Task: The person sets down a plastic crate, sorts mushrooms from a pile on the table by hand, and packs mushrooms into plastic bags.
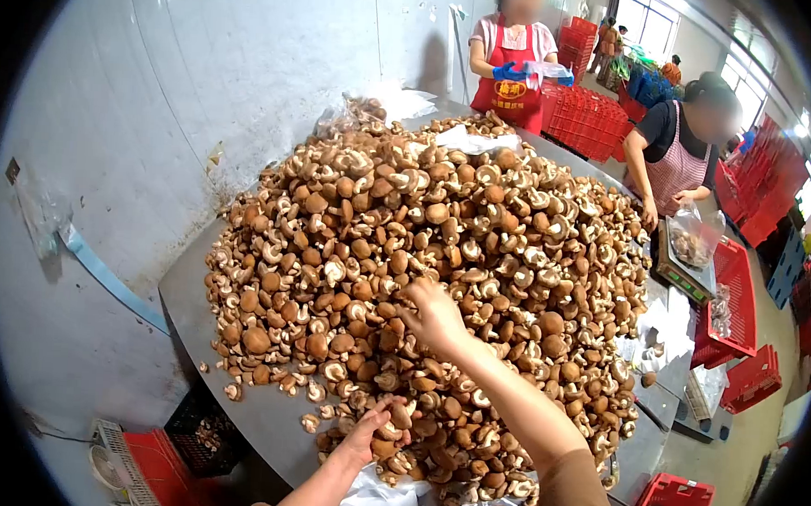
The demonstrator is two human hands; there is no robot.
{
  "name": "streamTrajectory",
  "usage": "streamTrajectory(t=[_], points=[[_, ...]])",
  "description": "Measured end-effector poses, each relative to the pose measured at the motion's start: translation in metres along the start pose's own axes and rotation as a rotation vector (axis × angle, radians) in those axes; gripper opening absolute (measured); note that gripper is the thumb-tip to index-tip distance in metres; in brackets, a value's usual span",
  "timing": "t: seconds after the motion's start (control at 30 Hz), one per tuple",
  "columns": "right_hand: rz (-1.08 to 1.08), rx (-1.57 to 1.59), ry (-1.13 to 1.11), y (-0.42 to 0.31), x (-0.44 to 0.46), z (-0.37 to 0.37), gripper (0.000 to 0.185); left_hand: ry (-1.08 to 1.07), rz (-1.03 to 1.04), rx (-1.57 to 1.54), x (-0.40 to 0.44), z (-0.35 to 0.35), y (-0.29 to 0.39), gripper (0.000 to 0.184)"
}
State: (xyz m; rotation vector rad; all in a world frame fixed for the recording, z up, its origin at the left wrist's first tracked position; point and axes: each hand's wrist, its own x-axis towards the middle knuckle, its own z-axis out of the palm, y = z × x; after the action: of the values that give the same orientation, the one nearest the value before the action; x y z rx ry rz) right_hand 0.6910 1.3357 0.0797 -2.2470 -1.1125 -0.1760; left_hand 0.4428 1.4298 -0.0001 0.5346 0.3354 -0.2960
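Observation:
A large heap of brown-capped shiitake mushrooms with pale stems covers a metal table. My left hand is at the heap's near edge, its fingers curled around a few mushrooms. Further up, my right hand reaches onto the middle of the heap. Its fingers bend down among the caps, and whatever is between them is hidden. Below my left hand, a white plastic bag lies at the table's front edge, partly under mushrooms.
Across the table stands a person in a red apron with blue gloves. At right, another person leans beside a scale bearing a bagged portion. Red crates line the right side; a wall borders the left.

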Motion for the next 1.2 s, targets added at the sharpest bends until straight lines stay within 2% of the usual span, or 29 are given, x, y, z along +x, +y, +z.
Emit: streamTrajectory(t=[0.03,0.1,0.13,0.2,0.23,0.3,0.33,0.37,0.43,0.47,0.57,0.63,0.73,0.77,0.8,0.83,0.87,0.93,0.97,1.03,1.13,1.17,1.2], points=[[0.043,-0.061,-0.019,0.011,0.019,0.007,0.035,0.012,0.000,-0.051,-0.003,-0.004,-0.003,0.059],[0.033,-0.262,0.121,0.025,0.039,0.022,0.053,0.022,-0.013,-0.124,-0.009,-0.016,-0.007,0.056],[0.033,-0.258,0.124,0.034,0.040,0.033,0.053,0.046,-0.022,-0.108,-0.015,-0.017,-0.004,0.057],[0.091,-0.396,0.043,0.045,0.026,0.054,0.065,0.026,-0.024,-0.126,-0.024,-0.022,0.001,0.057],[0.122,-0.304,-0.017,0.042,0.018,0.057,0.060,0.026,-0.028,-0.126,-0.027,-0.022,0.004,0.057],[0.019,-0.203,-0.094,0.032,-0.008,0.048,0.052,0.138,-0.057,-0.165,-0.033,-0.021,0.004,0.054],[-0.076,-0.253,-0.073,0.027,-0.021,0.039,0.045,0.170,-0.049,-0.110,-0.033,-0.023,0.003,0.050],[-0.024,-0.157,-0.094,0.024,-0.033,0.041,0.033,0.173,-0.059,-0.117,-0.034,-0.026,0.000,0.050],[0.002,-0.176,-0.311,0.022,-0.050,0.034,0.024,0.110,-0.125,-0.190,-0.027,-0.030,0.000,0.046],[-0.094,-0.179,-0.182,0.020,-0.055,0.029,0.024,0.113,-0.110,-0.170,-0.027,-0.027,-0.001,0.044],[0.031,-0.123,-0.106,0.010,-0.031,0.023,0.023,0.087,-0.132,-0.193,-0.022,-0.036,-0.011,0.037],[-0.020,-0.089,0.058,0.003,0.001,0.027,0.026,0.069,-0.149,-0.220,-0.023,-0.037,-0.015,0.039],[0.034,-0.193,-0.027,0.006,0.042,0.070,0.048,0.048,-0.121,-0.182,-0.023,-0.033,-0.018,0.042],[0.059,-0.282,-0.072,0.015,0.046,0.093,0.055,0.211,-0.145,0.004,-0.029,-0.012,-0.005,0.046],[0.112,-0.241,-0.234,0.015,0.044,0.090,0.061,0.182,-0.123,0.010,-0.029,-0.008,-0.003,0.049],[0.034,-0.182,-0.083,0.020,0.035,0.092,0.051,0.154,-0.103,0.016,-0.030,-0.006,-0.001,0.052],[0.077,-0.107,-0.021,0.022,0.030,0.095,0.049,0.205,-0.126,0.070,-0.031,0.002,0.005,0.062],[0.111,0.042,0.129,0.020,0.015,0.082,0.043,0.165,-0.128,0.040,-0.026,-0.012,0.006,0.068],[0.146,0.095,0.126,0.010,0.005,0.064,0.045,0.140,-0.123,-0.004,-0.026,-0.013,0.006,0.074],[0.062,0.344,0.139,0.008,-0.020,0.062,0.043,0.129,-0.080,0.143,-0.021,-0.013,0.005,0.097],[-0.059,0.461,-0.268,-0.023,-0.062,0.022,0.038,0.133,-0.097,0.099,-0.008,-0.013,0.009,0.112],[-0.122,0.464,-0.378,-0.029,-0.074,0.018,0.037,0.199,-0.106,0.076,-0.002,-0.014,0.011,0.114],[-0.155,0.339,-0.451,-0.046,-0.078,-0.009,0.039,0.183,-0.064,0.098,0.001,-0.003,0.016,0.113]])
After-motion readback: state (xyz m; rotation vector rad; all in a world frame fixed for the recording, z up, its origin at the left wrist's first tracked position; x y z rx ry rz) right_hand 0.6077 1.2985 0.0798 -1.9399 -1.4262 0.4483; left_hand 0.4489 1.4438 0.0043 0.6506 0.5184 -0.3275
